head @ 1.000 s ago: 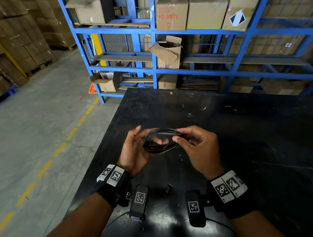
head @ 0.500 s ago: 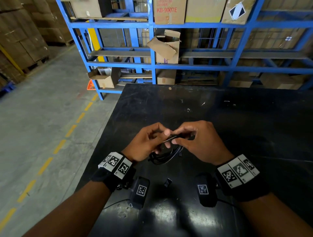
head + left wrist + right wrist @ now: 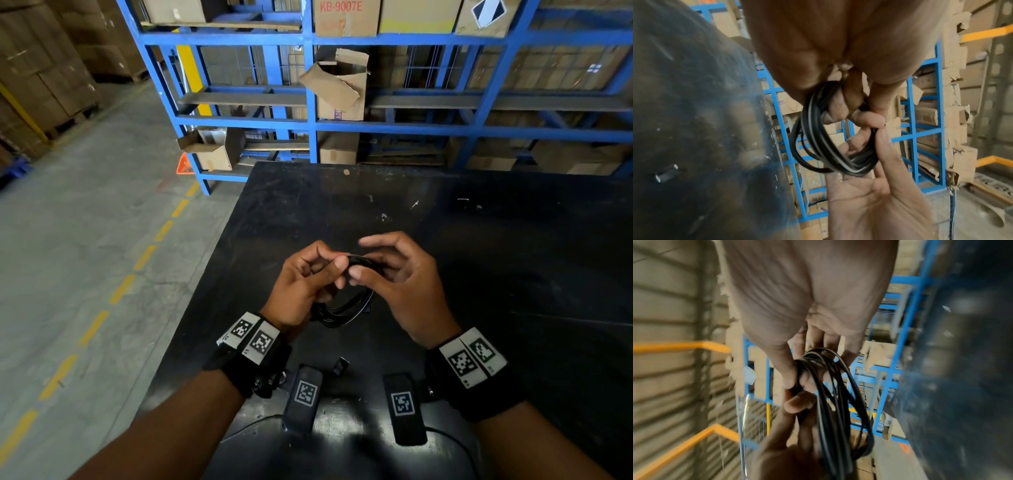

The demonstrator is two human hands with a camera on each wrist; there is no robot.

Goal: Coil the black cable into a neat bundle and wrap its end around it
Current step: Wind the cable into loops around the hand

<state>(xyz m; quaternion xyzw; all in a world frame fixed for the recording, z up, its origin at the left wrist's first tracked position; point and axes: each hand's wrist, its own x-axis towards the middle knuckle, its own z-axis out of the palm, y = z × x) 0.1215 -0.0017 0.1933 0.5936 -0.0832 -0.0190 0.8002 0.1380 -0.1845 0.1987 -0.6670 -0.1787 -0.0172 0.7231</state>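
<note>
Since half a second ago both hands sit a bit higher in the head frame, and the right hand's outer fingers have lifted and spread where before they curled low over the coil.

Black table (image 3: pixel 513 274) fills centre and right of the head frame; blue shelving (image 3: pixel 311 120) with cardboard boxes runs across the top; grey floor with a dashed yellow line takes the left.

Left hand (image 3: pixel 301 284) is mid-frame, fingers curled, thumb and forefinger clamped on the top of the black cable (image 3: pixel 346 308), with the loops hanging below between both wrists, above the table. In the left wrist view the cable (image 3: pixel 824 142) hangs as several stacked loops from the curled fingers (image 3: pixel 851 104).

Right hand (image 3: pixel 404 284) meets it just right of centre: thumb and a fingertip pinch the same top section of the bundle, the other fingers raised and spread apart. In the right wrist view its thumb (image 3: pixel 785 369) presses the strands against the fingers, and the cable (image 3: pixel 838 410) drops past the left hand below.

Small black piece (image 3: pixel 340 366) lies on the table, lower centre, between the wrist cameras.
</note>
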